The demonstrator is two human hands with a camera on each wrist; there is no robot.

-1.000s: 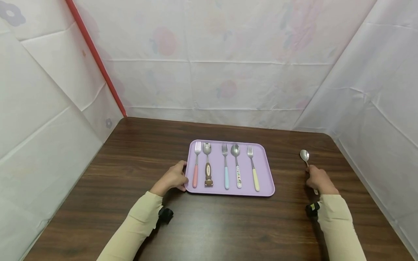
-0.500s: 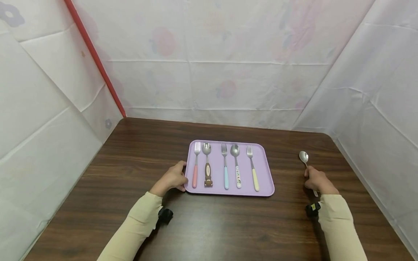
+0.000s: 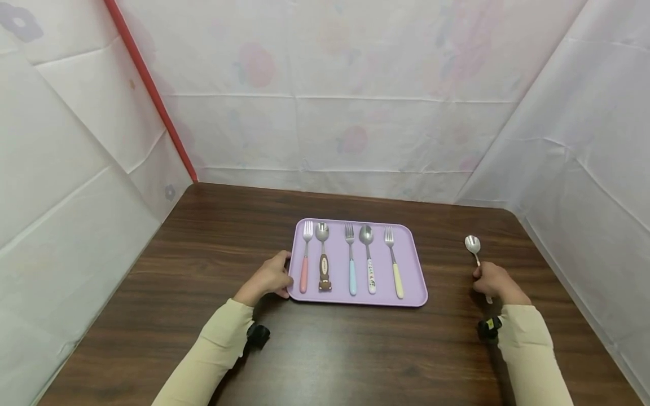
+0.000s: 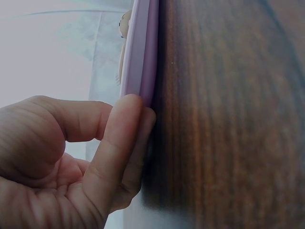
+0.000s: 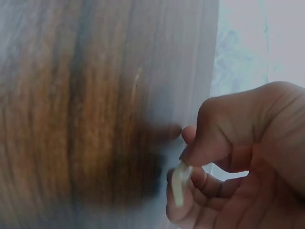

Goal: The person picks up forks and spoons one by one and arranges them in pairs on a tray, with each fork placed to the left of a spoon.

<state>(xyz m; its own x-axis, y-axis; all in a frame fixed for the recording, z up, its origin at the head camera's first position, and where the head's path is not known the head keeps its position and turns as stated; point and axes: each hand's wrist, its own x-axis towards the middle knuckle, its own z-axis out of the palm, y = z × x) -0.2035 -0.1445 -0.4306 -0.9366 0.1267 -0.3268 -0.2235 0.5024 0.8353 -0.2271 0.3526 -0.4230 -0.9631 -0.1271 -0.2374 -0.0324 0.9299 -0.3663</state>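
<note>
Right hand [image 3: 496, 282] clenched round the pale handle of a steel spoon [image 3: 473, 245], shiny bowl pointing away.

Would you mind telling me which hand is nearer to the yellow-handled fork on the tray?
The right hand is somewhat nearer: it grips a spoon on the table to the right of the yellow-handled fork. The left hand holds the purple tray at its far left edge.
</note>
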